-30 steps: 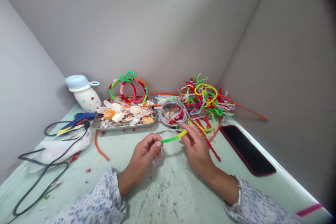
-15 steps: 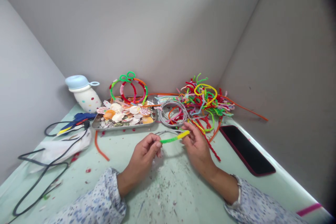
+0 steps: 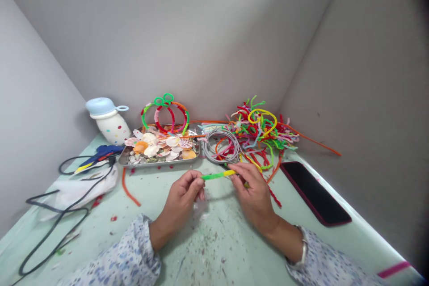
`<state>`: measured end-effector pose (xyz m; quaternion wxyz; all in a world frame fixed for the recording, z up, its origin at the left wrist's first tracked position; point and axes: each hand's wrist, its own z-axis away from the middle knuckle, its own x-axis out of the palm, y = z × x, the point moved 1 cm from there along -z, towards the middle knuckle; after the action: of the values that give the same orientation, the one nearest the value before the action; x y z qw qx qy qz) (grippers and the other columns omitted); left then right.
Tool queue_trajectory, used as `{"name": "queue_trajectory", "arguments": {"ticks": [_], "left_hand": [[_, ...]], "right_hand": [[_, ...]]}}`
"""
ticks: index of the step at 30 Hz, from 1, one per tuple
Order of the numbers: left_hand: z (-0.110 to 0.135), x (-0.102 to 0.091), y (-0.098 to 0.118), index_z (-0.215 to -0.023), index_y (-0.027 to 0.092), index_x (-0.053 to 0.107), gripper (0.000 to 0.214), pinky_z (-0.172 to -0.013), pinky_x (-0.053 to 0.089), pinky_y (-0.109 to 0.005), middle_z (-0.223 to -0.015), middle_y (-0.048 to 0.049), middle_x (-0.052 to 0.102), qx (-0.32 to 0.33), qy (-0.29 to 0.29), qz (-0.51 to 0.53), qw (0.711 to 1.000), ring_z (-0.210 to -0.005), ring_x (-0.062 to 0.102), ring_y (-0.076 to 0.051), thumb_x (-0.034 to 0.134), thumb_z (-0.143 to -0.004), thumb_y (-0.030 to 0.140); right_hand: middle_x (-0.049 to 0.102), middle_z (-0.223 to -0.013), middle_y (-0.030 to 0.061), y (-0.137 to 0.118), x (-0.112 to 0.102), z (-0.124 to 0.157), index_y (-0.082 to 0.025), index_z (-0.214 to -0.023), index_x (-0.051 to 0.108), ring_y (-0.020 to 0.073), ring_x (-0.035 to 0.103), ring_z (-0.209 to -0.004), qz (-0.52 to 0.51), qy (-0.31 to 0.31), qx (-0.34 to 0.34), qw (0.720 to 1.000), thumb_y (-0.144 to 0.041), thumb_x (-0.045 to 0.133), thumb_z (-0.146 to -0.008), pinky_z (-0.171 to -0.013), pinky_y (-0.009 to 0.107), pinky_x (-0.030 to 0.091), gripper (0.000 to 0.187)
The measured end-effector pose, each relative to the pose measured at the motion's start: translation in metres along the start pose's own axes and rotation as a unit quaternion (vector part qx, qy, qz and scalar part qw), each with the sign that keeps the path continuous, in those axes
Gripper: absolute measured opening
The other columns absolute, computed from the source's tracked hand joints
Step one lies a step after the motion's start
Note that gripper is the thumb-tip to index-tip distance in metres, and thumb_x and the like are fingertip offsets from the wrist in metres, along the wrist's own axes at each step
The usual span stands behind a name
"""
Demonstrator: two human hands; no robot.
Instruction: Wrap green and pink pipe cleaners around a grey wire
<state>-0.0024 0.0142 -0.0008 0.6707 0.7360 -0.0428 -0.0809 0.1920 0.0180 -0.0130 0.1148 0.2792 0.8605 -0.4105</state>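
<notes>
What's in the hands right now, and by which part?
A green-and-yellow pipe-cleaner length: the left hand pinches its green part, the right hand its yellow part.

No text, label, brand, number or sign readable anywhere in view. Directions from middle of view. Nine o'clock: white bottle (image 3: 113, 130), coloured spots on side, no lettering legible. Eight o'clock: crumpled white plastic (image 3: 75, 191), no print legible. Four o'clock: phone (image 3: 317, 193), screen dark, no figures or brand legible. Farther out, four o'clock: magenta strip (image 3: 393, 269), plain colour, no wording legible.
</notes>
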Motion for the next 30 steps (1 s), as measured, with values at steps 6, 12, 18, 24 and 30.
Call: {"name": "queue_trajectory", "arguments": {"ticks": [6,12,18,24,30], "left_hand": [[-0.0022,-0.0003,0.0067,-0.1,0.016,0.056,0.031,-0.049,0.037,-0.019,-0.056,0.0031,0.058,-0.012,0.001,0.055,0.998,-0.049,0.049,-0.009,0.049,-0.09,0.045],[-0.0047,-0.0024,0.0028,-0.087,0.015,0.061,0.027,-0.049,0.034,-0.017,-0.053,0.0033,0.055,-0.022,-0.011,0.062,0.998,-0.048,0.044,-0.007,0.053,-0.089,0.041],[-0.0041,-0.0021,0.0011,-0.094,0.015,0.062,0.025,-0.048,0.034,-0.018,-0.062,0.0033,0.055,-0.031,-0.021,0.095,0.995,-0.048,0.044,-0.006,0.058,-0.086,0.039],[-0.0045,-0.0041,0.0009,-0.09,0.014,0.064,0.027,-0.05,0.03,-0.02,-0.051,0.0056,0.046,-0.023,-0.035,0.028,0.999,-0.048,0.038,-0.007,0.059,-0.085,0.04],[-0.0053,-0.0051,0.0002,-0.086,0.014,0.063,0.026,-0.051,0.03,-0.02,-0.052,0.0054,0.047,-0.026,-0.031,0.011,0.999,-0.05,0.039,-0.007,0.06,-0.084,0.04]], "right_hand": [[0.065,-0.104,0.0052,0.0063,0.0008,-0.0023,-0.023,-0.107,0.069,0.0183,0.061,-0.097,-0.023,-0.001,0.046,0.999,-0.022,0.057,-0.088,-0.087,0.033,0.05,0.022],[0.064,-0.109,0.0055,0.0073,0.0024,-0.0034,-0.024,-0.108,0.07,0.0182,0.061,-0.1,-0.046,-0.017,0.073,0.996,-0.021,0.056,-0.088,-0.089,0.032,0.049,0.024],[0.063,-0.111,0.0061,0.0069,0.0023,-0.0041,-0.024,-0.11,0.069,0.0189,0.06,-0.101,-0.033,-0.022,0.077,0.996,-0.022,0.054,-0.089,-0.089,0.033,0.049,0.026],[0.063,-0.112,0.0066,0.0075,0.0031,-0.0045,-0.022,-0.112,0.068,0.019,0.061,-0.101,-0.022,-0.031,0.069,0.997,-0.021,0.054,-0.088,-0.088,0.032,0.05,0.027],[0.064,-0.112,0.0065,0.008,0.004,-0.0044,-0.022,-0.112,0.068,0.0193,0.061,-0.103,-0.026,-0.031,0.063,0.997,-0.02,0.054,-0.088,-0.091,0.033,0.049,0.028]]}}
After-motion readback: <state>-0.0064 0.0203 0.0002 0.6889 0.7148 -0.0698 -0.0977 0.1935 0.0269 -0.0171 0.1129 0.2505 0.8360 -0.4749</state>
